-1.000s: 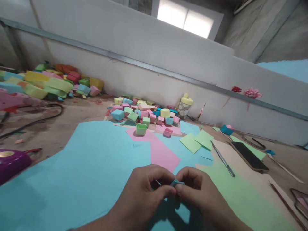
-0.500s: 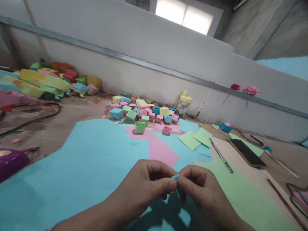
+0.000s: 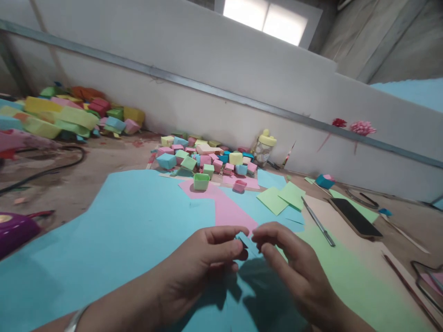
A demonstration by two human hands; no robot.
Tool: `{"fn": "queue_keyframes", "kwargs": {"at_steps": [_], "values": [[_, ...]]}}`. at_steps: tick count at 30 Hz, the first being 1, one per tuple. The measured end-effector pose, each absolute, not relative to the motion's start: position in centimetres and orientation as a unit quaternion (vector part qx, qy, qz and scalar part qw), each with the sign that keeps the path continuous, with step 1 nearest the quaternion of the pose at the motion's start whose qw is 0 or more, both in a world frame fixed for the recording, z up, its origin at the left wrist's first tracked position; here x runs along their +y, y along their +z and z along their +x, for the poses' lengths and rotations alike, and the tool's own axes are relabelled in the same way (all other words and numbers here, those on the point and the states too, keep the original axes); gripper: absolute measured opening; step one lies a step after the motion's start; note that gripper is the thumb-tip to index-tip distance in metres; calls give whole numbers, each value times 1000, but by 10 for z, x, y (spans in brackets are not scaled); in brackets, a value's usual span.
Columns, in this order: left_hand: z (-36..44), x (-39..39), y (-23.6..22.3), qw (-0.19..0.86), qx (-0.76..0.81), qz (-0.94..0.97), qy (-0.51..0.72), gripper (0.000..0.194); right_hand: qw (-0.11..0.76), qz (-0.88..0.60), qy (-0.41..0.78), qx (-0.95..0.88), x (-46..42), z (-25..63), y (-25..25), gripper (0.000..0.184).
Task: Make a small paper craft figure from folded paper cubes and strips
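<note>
My left hand (image 3: 204, 258) pinches a small folded piece of light blue paper (image 3: 247, 241) between thumb and fingers, low in the middle of the view. My right hand (image 3: 299, 265) is just to the right of it, thumb and fingertips apart, with a small gap to the paper. Both hands hover over a large light blue sheet (image 3: 138, 221) and cast shadows on it. Beyond them lie a pink paper strip (image 3: 231, 212), a small green paper box (image 3: 201, 181) and a smaller pink paper box (image 3: 239, 186).
Small folded paper boxes (image 3: 188, 163) are heaped at the back, beside a yellow-lidded jar (image 3: 263, 148). Larger paper shapes (image 3: 44, 108) pile up at far left. To the right lie green squares (image 3: 273, 200), a silver cutter-like tool (image 3: 318, 222) and a phone (image 3: 355, 216). A purple object (image 3: 17, 233) sits left.
My right hand has let go of the blue paper and opened, shifting slightly right. My left hand still holds the paper, now tilted and moved a little left.
</note>
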State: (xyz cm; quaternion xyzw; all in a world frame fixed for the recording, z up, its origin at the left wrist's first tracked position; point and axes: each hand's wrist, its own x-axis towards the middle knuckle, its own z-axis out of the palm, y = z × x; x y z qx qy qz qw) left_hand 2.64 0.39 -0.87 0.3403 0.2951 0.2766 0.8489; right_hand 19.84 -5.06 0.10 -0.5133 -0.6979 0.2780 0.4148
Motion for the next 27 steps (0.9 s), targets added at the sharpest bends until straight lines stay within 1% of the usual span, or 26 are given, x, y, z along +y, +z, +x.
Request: {"fn": "queue_keyframes", "kwargs": {"at_steps": [2,3,4,6,8,10,13,14,17,18,22,25,27], "values": [[27,5,-12,855,287,332,277,22,404,-445,140,-787,-51,198,2,38],[27,5,-14,861,275,331,271,22,398,-422,96,-809,-51,197,2,43],[28,5,-16,867,264,328,266,22,397,-411,65,-818,-51,197,1,41],[28,5,-18,873,256,324,258,24,403,-420,45,-812,-50,195,-2,26],[28,5,-17,866,271,336,254,26,400,-440,75,-801,-50,195,-3,16],[28,4,-15,845,293,370,253,29,387,-459,126,-790,-49,195,-3,14],[29,4,-12,796,320,437,270,39,377,-493,189,-761,-49,196,0,13],[30,4,-12,780,324,456,281,39,375,-503,210,-750,-48,196,0,13],[33,3,-11,743,328,504,296,21,375,-528,279,-709,-47,195,0,17],[33,2,-10,733,328,517,296,18,379,-534,299,-694,-47,195,-1,18],[34,-3,-10,697,328,573,281,22,406,-547,360,-637,-46,191,-6,18],[33,-7,-12,609,327,653,308,18,438,-542,412,-587,-47,188,-11,16],[32,-7,-13,547,328,700,321,20,458,-534,437,-560,-49,185,-14,16]]}}
